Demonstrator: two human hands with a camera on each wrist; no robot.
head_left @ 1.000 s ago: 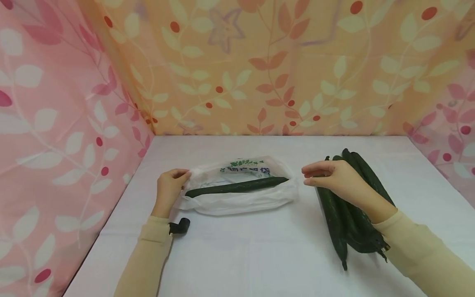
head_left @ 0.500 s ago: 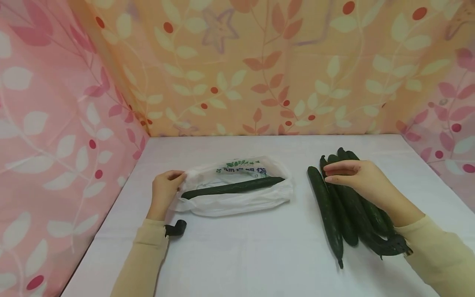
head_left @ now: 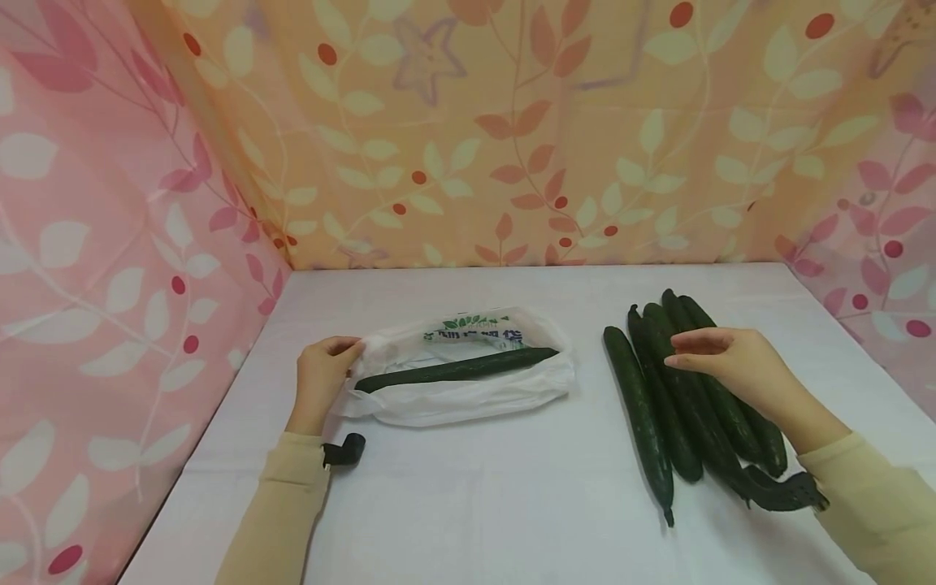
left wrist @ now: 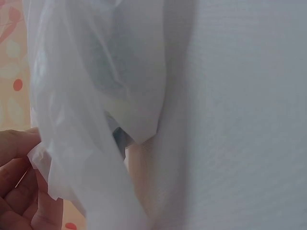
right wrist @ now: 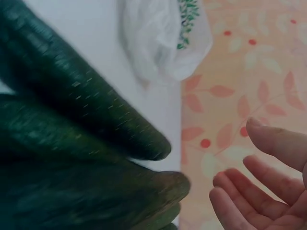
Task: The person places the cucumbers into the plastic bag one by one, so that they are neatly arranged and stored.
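Note:
A white plastic bag (head_left: 468,402) with green and blue print lies on its side, its mouth spread wide. Inside it rests one dark green cucumber (head_left: 457,370). My left hand (head_left: 322,378) pinches the bag's left edge between thumb and fingers; the left wrist view shows the pinched plastic (left wrist: 45,167) close up. Over a group of several cucumbers (head_left: 639,422) on the right, my right hand (head_left: 738,357) hovers with thumb and fingers parted and nothing between them. In the right wrist view, the fingers (right wrist: 268,184) stand apart from the cucumber ends.
A white cloth (head_left: 475,504) covers the table. A patterned orange curtain (head_left: 439,146) hangs along the back, with pink curtains (head_left: 88,284) at the sides. A small black wrist camera (head_left: 345,449) sits at the left cuff.
My right hand has moved right, from beside the bag to over the cucumber group, uncovering the leftmost cucumbers. The left hand keeps its pinch on the bag. The head view has shifted slightly.

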